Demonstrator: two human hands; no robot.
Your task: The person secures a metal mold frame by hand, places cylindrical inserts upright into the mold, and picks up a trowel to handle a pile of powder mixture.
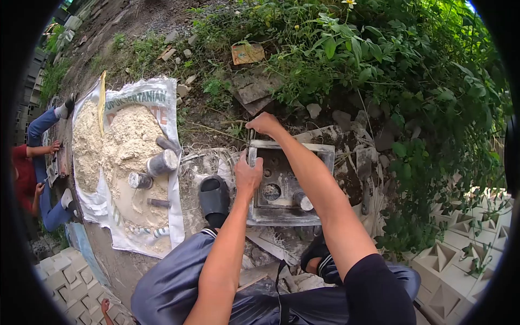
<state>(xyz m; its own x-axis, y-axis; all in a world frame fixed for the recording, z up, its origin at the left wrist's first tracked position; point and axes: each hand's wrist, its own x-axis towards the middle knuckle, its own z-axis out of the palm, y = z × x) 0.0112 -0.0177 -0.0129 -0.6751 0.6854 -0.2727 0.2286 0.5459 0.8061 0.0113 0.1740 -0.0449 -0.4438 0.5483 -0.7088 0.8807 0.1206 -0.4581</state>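
A square, dust-covered metal mould (292, 221) lies on the ground between my feet, its inside showing round hollows. My left hand (249, 176) is closed over the mould's left rim, thumb towards the inside. Beyond the far left corner, my right hand (265, 125) has its fingers curled together around something dark and thin, mostly hidden by the fingers. A short grey cylinder (304, 201) rests in the near right part of the mould, partly behind my right forearm.
To the left, a white sack (176, 216) carries a heap of pale powder (130, 135), cylindrical blocks (162, 162) and a short dark bar (158, 202). Another person (40, 162) crouches at far left. Plants (346, 49) border the right; patterned pale blocks (455, 265) stand lower right.
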